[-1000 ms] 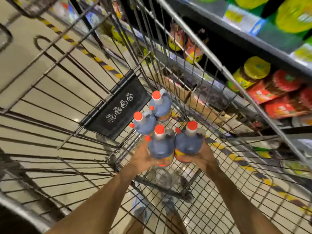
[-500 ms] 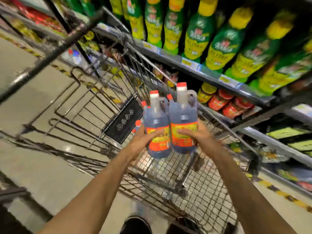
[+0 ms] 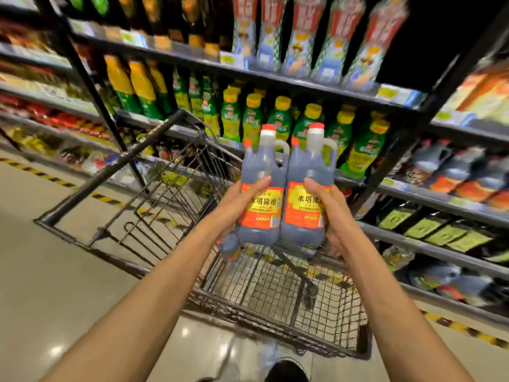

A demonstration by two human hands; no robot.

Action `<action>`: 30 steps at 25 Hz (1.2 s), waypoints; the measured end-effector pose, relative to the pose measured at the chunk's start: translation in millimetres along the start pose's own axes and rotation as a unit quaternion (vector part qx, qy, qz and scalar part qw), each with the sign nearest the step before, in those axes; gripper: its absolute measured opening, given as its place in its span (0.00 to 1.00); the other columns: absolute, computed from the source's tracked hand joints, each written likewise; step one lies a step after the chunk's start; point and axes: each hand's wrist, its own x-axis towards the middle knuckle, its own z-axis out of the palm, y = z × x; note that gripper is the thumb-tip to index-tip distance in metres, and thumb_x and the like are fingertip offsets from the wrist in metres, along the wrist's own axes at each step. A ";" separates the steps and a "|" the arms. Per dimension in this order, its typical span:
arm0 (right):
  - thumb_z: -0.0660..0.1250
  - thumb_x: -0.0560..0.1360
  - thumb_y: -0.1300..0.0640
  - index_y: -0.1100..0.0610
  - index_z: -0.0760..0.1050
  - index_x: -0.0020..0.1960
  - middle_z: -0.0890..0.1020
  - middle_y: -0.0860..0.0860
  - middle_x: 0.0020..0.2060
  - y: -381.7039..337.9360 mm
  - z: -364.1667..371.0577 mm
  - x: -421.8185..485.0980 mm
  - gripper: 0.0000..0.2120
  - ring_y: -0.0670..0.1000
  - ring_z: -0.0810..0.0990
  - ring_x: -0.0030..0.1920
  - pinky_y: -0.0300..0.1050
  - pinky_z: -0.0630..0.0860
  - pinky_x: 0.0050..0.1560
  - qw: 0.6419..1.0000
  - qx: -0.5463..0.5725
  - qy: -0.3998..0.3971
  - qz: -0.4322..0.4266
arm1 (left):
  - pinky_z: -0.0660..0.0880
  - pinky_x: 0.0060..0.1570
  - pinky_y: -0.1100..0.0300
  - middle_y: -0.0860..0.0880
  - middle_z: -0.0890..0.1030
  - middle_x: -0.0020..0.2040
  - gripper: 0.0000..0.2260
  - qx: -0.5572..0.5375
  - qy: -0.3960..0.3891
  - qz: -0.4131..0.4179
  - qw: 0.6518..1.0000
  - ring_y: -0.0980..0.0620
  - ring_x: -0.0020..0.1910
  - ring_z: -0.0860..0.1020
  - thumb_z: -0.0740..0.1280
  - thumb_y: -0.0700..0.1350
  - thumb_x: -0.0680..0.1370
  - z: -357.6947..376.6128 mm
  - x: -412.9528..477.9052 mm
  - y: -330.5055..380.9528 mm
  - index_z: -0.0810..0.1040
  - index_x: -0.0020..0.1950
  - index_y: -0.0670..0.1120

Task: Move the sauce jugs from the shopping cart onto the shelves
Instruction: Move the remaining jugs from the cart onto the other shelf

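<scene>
Two dark sauce jugs with red caps and red-yellow labels are held upright side by side above the wire shopping cart. My left hand grips the left jug from its left side. My right hand grips the right jug from its right side. Another jug shows partly below my left hand, inside the cart. Similar dark jugs lie on a shelf at the right.
Shelves run across the back, packed with green and yellow bottles and tall boxed bottles above. A dark upright post stands at the left. Yellow-black tape marks the floor along the shelving. My shoe is below.
Both hands have lifted the two jugs out of the cart and up to shelf height. The view has tilted up from the cart floor to the shelves.
</scene>
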 end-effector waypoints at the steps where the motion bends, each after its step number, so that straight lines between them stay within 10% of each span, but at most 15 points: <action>1: 0.73 0.69 0.53 0.56 0.76 0.64 0.86 0.55 0.52 -9.4 -1.6 -8.6 0.25 0.54 0.86 0.49 0.49 0.83 0.45 1.000 0.000 0.009 -0.015 | 0.80 0.51 0.53 0.46 0.86 0.53 0.24 0.003 -0.004 0.009 1.000 0.47 0.52 0.84 0.71 0.58 0.69 7.7 -2.6 9.5 0.78 0.61 0.49; 30: 0.77 0.67 0.53 0.50 0.76 0.63 0.86 0.53 0.53 -216.9 -465.7 -218.1 0.26 0.56 0.86 0.51 0.58 0.82 0.52 0.916 0.014 0.333 -0.226 | 0.80 0.48 0.55 0.50 0.86 0.50 0.20 0.064 -0.297 0.097 0.948 0.51 0.48 0.85 0.74 0.51 0.68 595.1 41.4 17.5 0.78 0.58 0.52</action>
